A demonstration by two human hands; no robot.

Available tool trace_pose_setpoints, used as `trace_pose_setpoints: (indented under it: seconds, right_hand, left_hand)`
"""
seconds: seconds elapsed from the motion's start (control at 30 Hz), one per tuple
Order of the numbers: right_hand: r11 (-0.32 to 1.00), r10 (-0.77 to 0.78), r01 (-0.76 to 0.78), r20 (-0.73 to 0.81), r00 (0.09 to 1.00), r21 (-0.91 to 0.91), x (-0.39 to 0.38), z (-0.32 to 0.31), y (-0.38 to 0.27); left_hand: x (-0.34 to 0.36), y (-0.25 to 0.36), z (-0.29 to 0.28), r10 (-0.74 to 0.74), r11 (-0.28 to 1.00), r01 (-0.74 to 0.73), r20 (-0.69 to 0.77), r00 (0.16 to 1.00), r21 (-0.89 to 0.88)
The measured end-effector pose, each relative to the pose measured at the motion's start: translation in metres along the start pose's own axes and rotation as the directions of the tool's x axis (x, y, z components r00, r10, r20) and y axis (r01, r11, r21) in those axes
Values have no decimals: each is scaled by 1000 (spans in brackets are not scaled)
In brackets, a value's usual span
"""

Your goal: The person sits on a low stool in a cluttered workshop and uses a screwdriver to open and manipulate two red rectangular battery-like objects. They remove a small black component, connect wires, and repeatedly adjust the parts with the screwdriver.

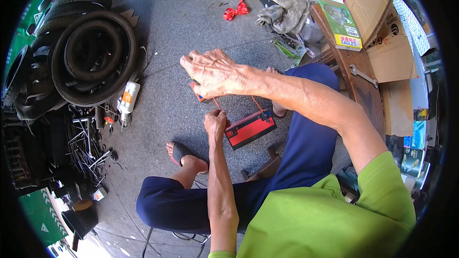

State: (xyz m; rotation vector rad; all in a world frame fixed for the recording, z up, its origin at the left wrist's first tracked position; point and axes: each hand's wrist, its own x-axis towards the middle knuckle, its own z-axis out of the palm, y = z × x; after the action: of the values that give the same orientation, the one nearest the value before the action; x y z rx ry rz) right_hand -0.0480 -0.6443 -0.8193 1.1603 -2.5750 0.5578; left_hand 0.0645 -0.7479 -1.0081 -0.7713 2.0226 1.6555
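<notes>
A red and black box-shaped battery (251,129) stands on the grey floor between my feet. My left hand (216,121) is closed in a pinch at its left end, where a thin orange cord (216,103) runs into the fingers. A second orange cord (256,102) meets the battery's right corner. Both cords pass up under my right forearm, which hides their upper ends. Farther out, my right hand (210,74) is closed, knuckles up. An orange and blue object (198,91) shows beneath it; the hand hides most of that object and whatever its fingers grip.
Black tyres (93,59) are stacked on the left, beside a white bottle (128,98) and scattered metal tools (86,138). On the right, a wooden bench (351,69) carries a wrench (363,76) and a green-yellow box (340,21). A grey rag (288,10) and red ribbon (236,10) lie farther off.
</notes>
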Motion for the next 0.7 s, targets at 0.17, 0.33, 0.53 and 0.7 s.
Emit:
trace_pose_setpoints:
  seconds: [0.17, 0.33, 0.53, 0.7]
  right_hand:
    - [983, 182, -182, 258, 949, -27, 10, -13, -12]
    - [992, 129, -125, 178, 975, -32, 6, -10, -6]
    - [994, 105, -102, 171, 980, -25, 7, -5, -13]
    - [964, 257, -257, 439, 861, -62, 17, -16, -15]
  left_hand:
    - [10, -16, -3, 62, 997, -63, 22, 998, 45]
    - [5, -11, -1, 58, 998, -59, 39, 998, 37]
    - [-1, -5, -5, 37, 997, -40, 53, 998, 59]
    - [-5, 8, -8, 39, 998, -33, 127, 991, -53]
